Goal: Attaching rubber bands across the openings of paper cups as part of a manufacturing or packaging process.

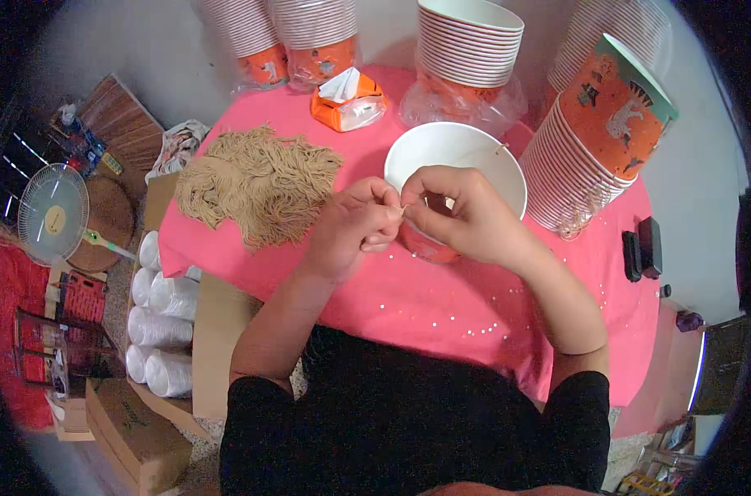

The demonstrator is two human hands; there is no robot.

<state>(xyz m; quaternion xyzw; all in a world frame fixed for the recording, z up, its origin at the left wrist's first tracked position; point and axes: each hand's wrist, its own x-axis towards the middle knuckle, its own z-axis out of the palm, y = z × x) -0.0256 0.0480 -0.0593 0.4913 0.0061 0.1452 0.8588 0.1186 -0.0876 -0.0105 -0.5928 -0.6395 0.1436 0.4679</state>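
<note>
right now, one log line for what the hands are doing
left hand: pinching string end | right hand: pinching same string over white paper bucket | string pile: left of bucket | surface: pink tablecloth

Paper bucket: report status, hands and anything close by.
Left hand and right hand pinching a thin string at paper bucket rim. String pile left, apart.

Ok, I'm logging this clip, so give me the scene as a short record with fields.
left hand: left hand pinches a thin tan string at the fingertips
right hand: right hand pinches the same string, over the paper bucket
bucket: white inside, orange outside, upright on the pink tablecloth
left of hands: pile of tan strings
behind: stacks of buckets, tissue pack
</note>
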